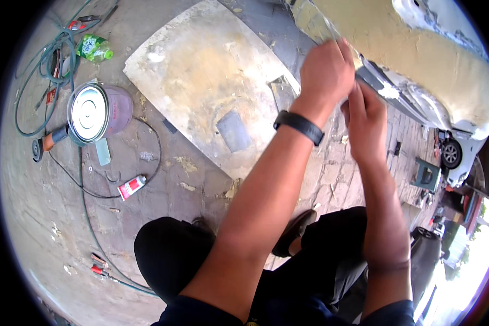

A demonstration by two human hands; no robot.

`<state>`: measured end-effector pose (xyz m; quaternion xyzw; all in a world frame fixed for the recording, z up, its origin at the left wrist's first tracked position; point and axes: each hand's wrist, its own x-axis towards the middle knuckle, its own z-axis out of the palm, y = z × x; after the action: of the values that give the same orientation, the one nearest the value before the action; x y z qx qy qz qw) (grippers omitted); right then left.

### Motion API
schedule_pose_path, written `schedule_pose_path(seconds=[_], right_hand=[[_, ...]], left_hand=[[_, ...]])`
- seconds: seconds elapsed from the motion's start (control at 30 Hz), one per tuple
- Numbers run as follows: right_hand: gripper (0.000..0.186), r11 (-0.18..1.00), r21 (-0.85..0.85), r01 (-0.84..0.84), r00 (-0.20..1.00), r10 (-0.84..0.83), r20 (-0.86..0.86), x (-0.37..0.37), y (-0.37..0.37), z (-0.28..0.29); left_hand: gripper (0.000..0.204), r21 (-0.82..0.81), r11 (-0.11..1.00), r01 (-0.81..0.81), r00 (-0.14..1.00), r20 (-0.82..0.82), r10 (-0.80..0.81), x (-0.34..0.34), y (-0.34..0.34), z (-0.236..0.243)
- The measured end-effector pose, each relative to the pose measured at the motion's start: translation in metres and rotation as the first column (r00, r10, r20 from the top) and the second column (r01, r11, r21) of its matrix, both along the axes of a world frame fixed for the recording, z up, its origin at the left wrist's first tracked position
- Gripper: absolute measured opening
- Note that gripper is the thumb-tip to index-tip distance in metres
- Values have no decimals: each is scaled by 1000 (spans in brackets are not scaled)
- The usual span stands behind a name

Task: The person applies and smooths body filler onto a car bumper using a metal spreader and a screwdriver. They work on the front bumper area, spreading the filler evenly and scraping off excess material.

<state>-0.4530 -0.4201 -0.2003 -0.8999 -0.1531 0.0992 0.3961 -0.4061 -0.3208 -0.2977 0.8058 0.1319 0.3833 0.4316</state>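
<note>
- Panel (418,51), one to two o'clock: beige-coated, edge uneven; a slip there could scrape the knuckles.
- Hose (66,34), ten o'clock: loops near the tub; a snagged loop could tip it.
- Board (195,51), eleven to twelve: stained, bearing grey sheets.
- Tub (120,108), ten o'clock: metal lid on, contents hidden.
- Bottle (94,49), ten o'clock: green, on its side; contents indistinct.
- Left hand (327,68), one o'clock, and right hand (368,119), two o'clock: fingers curled by the panel's edge; grasp and contact cannot be told.
- Tube (132,187), eight to nine: white-capped, contents unseen; a footstep could burst it.
</note>
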Motion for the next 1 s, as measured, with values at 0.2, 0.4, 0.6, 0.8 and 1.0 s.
schedule_pose_path(seconds=[0.2,0.4,0.6,0.8,1.0], right_hand=[[29,996,38,84,996,-83,-28,-2,-4,-7],[33,995,88,44,999,-43,-12,3,3,-20],[31,996,89,13,1000,-11,-20,8,27,-11],[36,995,90,42,999,-40,-32,5,15,-4],[36,990,116,80,995,-72,-66,-6,0,-13]], left_hand=[[36,-359,931,63,992,-79,-97,-3,1,22],[29,12,1000,29,992,-125,-27,3,15,3],[34,6,995,99,975,-199,-96,3,44,17],[22,-181,980,81,979,-170,-112,7,24,23],[22,-205,974,95,959,-243,-145,-6,-1,9]])
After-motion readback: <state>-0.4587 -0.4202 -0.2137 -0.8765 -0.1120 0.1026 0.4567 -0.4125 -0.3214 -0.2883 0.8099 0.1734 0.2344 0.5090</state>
